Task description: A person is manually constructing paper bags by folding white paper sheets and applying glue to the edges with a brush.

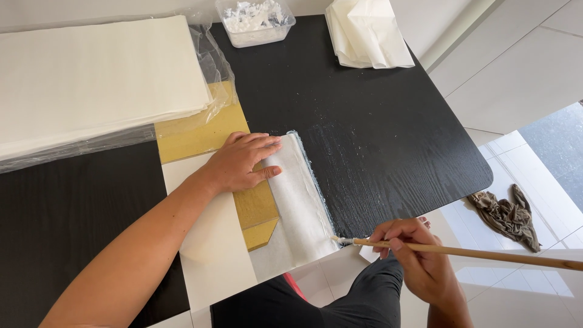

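My left hand point(243, 163) lies flat, fingers together, pressing a stack of gold paper point(258, 206) and thin white paper point(300, 200) onto the black table point(376, 133). A folded strip of the white paper covers the gold sheet's right side. My right hand point(419, 258) grips a long wooden brush point(486, 254) near its head. The brush tip touches the near right corner of the white paper at the table's front edge. White paste streaks the table just right of the paper.
A large stack of white sheets point(91, 79) in clear plastic fills the far left. A clear tub of white paste point(255, 21) and folded white paper point(367, 33) sit at the back. A brown rag point(507, 215) lies on the tiled floor.
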